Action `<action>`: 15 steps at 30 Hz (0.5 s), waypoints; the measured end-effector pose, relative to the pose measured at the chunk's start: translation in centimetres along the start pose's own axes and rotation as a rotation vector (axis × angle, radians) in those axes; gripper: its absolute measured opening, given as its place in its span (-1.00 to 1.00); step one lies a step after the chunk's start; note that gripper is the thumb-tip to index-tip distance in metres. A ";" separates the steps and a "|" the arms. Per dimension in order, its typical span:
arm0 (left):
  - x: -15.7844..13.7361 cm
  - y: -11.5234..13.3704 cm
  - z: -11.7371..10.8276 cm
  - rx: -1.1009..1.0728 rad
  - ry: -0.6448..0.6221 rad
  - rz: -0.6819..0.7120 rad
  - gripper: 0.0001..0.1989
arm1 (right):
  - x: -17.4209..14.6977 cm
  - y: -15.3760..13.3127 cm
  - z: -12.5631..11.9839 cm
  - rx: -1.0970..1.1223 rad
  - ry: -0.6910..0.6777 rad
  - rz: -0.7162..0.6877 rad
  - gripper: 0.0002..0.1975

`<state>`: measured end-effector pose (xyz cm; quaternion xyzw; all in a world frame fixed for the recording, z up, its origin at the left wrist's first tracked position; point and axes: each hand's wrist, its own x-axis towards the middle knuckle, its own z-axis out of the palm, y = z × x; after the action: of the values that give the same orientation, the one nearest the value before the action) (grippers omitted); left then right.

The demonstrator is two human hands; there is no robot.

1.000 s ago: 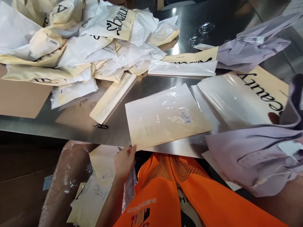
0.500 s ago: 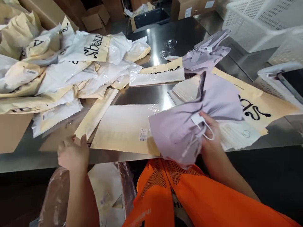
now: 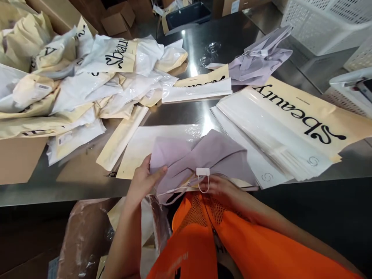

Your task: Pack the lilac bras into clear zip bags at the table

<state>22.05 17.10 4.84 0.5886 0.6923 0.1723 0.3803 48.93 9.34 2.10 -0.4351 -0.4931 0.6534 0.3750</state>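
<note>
A lavender cloth garment (image 3: 221,155) with a white tag (image 3: 202,171) and a looped white string lies spread at the table's near edge. Beneath it is a flat white and cream plastic mailer bag (image 3: 162,133), mostly covered. My left hand (image 3: 145,180) pinches the garment's left side, thumb on top. At the near edge, just right of the tag, my right hand (image 3: 222,189) holds the cloth; its fingertips are partly hidden and blurred.
Filled mailer bags (image 3: 101,89) are heaped at left. To the right lies a fanned stack of flat mailers (image 3: 270,128). Another lavender garment (image 3: 255,62) sits behind it, near white crates (image 3: 319,31). A folded mailer strip (image 3: 123,137) lies left of my work area.
The garment has come down and left onto the flat mailer with my right hand. My left hand has moved right from the mailer's corner and taken the garment's left side.
</note>
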 end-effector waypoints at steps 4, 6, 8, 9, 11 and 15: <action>-0.6 -0.5 1.8 0.623 0.264 0.089 -0.26 | -4.8 -1.8 -1.7 -0.435 -0.312 0.025 -0.77; -1.4 0.1 3.4 0.690 0.384 0.280 -0.40 | -5.2 -2.7 -2.0 -0.591 -0.161 -0.113 -0.79; -2.2 0.8 4.8 0.687 0.381 0.432 -0.51 | -4.2 -2.9 -2.2 -0.691 0.036 -0.306 -0.80; -2.5 1.1 5.3 0.688 0.342 0.472 -0.53 | -3.2 -2.7 -2.3 -0.745 0.115 -0.400 -0.80; -2.6 1.4 6.1 0.696 0.253 0.504 -0.52 | -0.8 -2.1 -2.8 -0.878 0.226 -0.543 -0.81; -0.6 1.7 6.3 0.519 0.120 0.563 -0.57 | 4.1 -0.6 -3.3 -1.195 0.217 -0.574 -0.59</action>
<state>27.84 15.65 2.15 0.8212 0.5451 0.1232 0.1154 50.66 14.34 1.42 -0.4826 -0.8257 0.0952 0.2761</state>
